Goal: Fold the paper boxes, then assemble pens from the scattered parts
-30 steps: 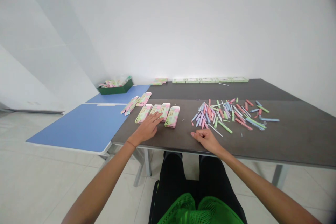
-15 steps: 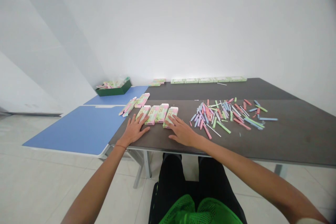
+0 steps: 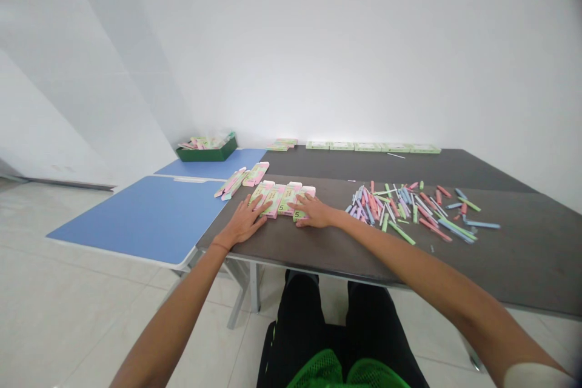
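Observation:
Several small pink-and-green cartons stand side by side in a row on the dark table; a middle carton (image 3: 288, 199) shows between my hands. My left hand (image 3: 242, 223), fingers spread, rests over the leftmost carton. Against the rightmost carton (image 3: 308, 191) lies my right hand (image 3: 316, 213), its fingers stretched across the front. The cartons touch one another, and their lower parts are partly hidden by my fingers. Just behind my left hand lie another carton (image 3: 256, 174) and a partly open carton (image 3: 232, 183).
To the right is a loose pile of coloured pen-like sticks (image 3: 400, 209) with thin white sticks among them. Flat green-and-white boxes (image 3: 367, 147) line the wall, beside a small stack of cartons (image 3: 282, 144). A green tray (image 3: 207, 154) with cartons stands on the blue table (image 3: 140, 218).
My right hand has shifted the rightmost carton left against its neighbours, closing the small gap. My left hand stays at the left end. The camera view has turned slightly.

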The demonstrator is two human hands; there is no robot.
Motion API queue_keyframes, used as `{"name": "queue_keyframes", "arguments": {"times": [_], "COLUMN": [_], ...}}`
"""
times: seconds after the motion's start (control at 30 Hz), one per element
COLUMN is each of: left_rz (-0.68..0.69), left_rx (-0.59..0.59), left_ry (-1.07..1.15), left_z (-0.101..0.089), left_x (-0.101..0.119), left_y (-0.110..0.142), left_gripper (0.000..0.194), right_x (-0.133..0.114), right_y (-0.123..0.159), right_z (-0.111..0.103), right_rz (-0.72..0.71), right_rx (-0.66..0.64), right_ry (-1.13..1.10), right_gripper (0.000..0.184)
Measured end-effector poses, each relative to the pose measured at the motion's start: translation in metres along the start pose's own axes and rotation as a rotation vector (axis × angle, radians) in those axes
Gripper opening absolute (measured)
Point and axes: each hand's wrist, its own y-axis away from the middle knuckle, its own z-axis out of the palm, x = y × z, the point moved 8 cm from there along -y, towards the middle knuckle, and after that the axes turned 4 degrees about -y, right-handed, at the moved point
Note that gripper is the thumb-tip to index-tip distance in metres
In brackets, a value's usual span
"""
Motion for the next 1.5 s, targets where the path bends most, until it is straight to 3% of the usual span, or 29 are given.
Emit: {"name": "queue_keyframes", "arguments": {"times": [0.23,0.6,0.87,1.33,1.5], "left_rz": [0.113,0.031,-0.004,-0.002,-0.028], "left_rx": [0.066,0.132,0.11,0.103,0.106], "left_ry": [0.046,0.104,0.127,0.13,0.123], "left_z": [-0.004,-0.006,-0.009,-0.009,-0.012], "left_x": [0.007,0.001,0.001,0.003,0.005], "left_y": [-0.003,0.003,0.005,0.005,0.005], "left_gripper": [0.048,0.051,0.05,0.05,0.054], "right_x": [-0.001,-0.009,-0.006,-0.013,-0.014], "right_y": [-0.003,0.004,0.006,0.007,0.009], "right_z": [-0.001,0.0,0.001,0.007,0.0], "right_rz": [-0.007,-0.041,0.006,0.046,0.06], "right_rx": [0.07,0.191,0.22,0.191,0.24], "right_ry": [-0.017,-0.08,-0.088,-0.039,-0.063], "right_gripper": [0.079,0.056,0.087,0.067,0.085]}}
